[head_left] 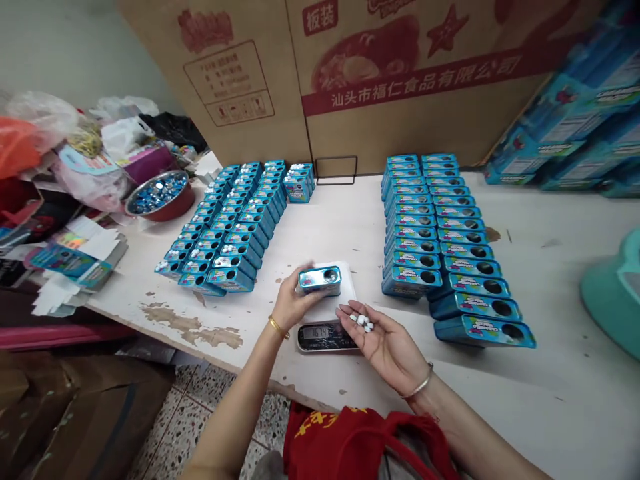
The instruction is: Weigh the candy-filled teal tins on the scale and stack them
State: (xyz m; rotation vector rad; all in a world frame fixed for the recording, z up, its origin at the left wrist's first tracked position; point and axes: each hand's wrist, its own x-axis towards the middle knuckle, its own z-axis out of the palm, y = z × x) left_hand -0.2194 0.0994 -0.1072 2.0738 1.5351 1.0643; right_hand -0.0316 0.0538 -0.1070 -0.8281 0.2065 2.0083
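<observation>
My left hand (291, 298) is wrapped round a small blue tin (320, 279) with a round hole in its top, over the white plate (349, 283) of a digital scale. The scale's black front (325, 337) has a lit display with digits. Palm up, my right hand (387, 350) carries several small white candies (362, 322) near its fingers, just right of the tin and partly over the scale. Whether the tin rests fully on the plate, I cannot tell.
Rows of blue tins (240, 227) with white candies on some tops stand at left. More tins (410, 233) with dark holes are lined up at right. A red bowl (173, 208) of shiny pieces, a cardboard box (260, 80) and a teal tub (613, 293) surround the table.
</observation>
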